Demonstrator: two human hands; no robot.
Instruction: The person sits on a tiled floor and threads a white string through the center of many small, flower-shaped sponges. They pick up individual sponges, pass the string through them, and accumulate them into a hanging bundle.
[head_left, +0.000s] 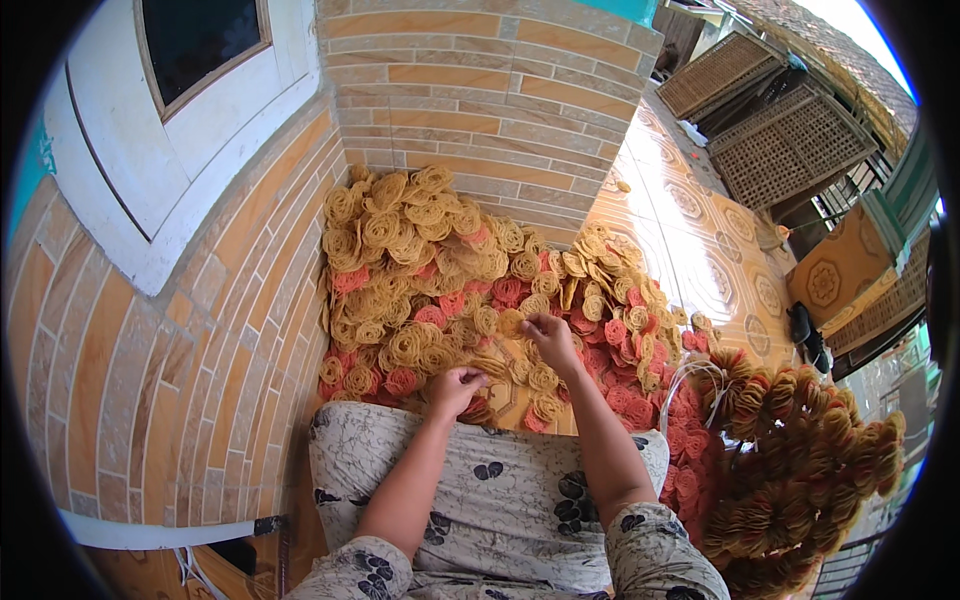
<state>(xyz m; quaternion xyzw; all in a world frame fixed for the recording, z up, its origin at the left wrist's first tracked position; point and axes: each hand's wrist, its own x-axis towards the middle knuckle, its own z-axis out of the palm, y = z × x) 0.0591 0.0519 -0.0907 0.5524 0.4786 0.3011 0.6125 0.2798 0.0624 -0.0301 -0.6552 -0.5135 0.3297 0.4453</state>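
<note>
A tan disc was pinched by the fingertips of the right hand, while thin tan discs seemed to be held at the edge by the left hand, just beside it. Well to the right of both hands, dense bunches of discs were already gathered; much seemed left, since a large loose heap of tan and coral discs was spread beyond and around the hands
</note>
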